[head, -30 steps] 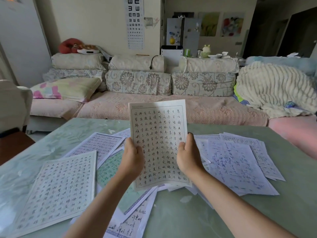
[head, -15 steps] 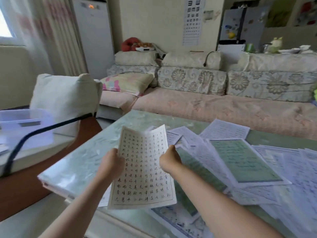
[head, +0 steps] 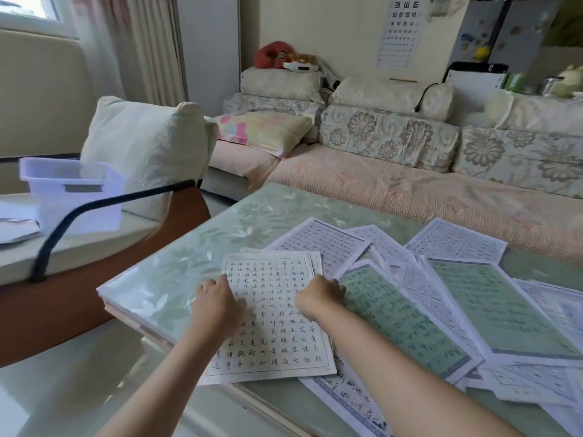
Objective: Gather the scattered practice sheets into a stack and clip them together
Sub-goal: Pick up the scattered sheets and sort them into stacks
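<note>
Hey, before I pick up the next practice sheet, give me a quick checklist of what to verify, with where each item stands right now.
1. White sheet laid on the table: ok, it lies by the near left corner.
2. Hands free: not ok, the left hand and right hand hold its side edges.
3. Squared with the lower sheet: not ok, that one peeks out at top and right.
4. Fully on the table: not ok, its near left corner seems to overhang the edge.
5. Other sheets gathered: not ok, the green sheets and more lie fanned to the right.
6. Clip ready: cannot tell, none in view.
</note>
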